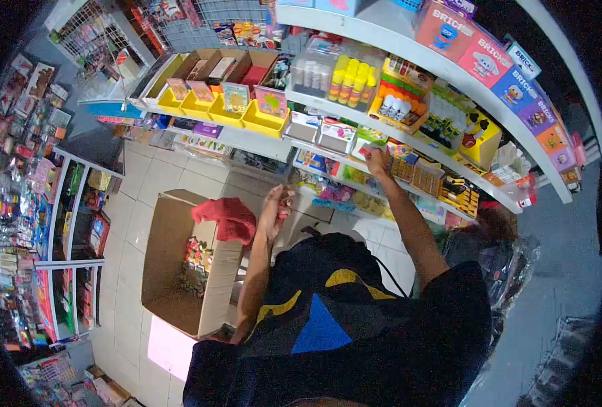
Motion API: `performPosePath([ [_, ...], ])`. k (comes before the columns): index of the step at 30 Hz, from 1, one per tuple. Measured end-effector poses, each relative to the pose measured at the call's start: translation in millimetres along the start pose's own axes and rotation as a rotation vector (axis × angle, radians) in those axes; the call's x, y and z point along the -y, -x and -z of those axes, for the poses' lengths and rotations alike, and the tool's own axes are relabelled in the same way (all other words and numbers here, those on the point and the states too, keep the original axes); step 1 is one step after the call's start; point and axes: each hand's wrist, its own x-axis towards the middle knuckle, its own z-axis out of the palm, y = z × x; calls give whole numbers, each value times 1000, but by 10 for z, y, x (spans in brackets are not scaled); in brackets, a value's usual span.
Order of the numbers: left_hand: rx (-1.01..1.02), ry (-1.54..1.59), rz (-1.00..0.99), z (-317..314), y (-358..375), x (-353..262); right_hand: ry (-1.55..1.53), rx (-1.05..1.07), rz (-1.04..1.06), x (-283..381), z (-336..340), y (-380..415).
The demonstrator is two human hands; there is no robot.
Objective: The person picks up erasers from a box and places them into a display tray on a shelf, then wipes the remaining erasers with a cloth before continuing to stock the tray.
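Observation:
My left hand (274, 209) is closed around several small red items (284, 207), too small to name, in front of the shelves. My right hand (377, 163) reaches to the middle shelf, fingers pinched on a small red item (365, 154) above a box tray (367, 138). To the left, an open cardboard box (172, 271) stands on the floor with many small red, white and green pieces (198, 252) inside. A red cloth (227, 218) hangs over the box's rim, beside my left forearm.
Yellow bins (263, 122) line the shelf ahead. Yellow-capped bottles (352, 80) in a clear case and several display boxes (419, 175) fill the shelves to the right. Brick boxes (484, 57) stand on the upper shelf. Another stocked rack (70, 261) stands at left. Plastic-wrapped goods (497, 278) lie at right.

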Motion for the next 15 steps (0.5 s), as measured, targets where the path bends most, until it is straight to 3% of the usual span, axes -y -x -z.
performPosePath([
  [5, -32, 81, 21, -173, -315, 159, -82, 42, -127, -19, -110, -108],
  [6, -36, 90, 29, -183, -363, 208, -92, -22, 27, -84, -164, -108],
  [9, -98, 100, 28, -233, -414, 338, -103, -209, -65, -215, -388, -111],
  [10, -127, 101, 20, -267, -408, 351, -235, -124, -181, -455, -647, -143],
  [13, -52, 193, 49, -89, -515, 490, -123, -316, -107, -305, -544, -177],
  [15, -105, 196, 12, -108, -516, 551, -190, -145, -255, -118, -293, -213],
])
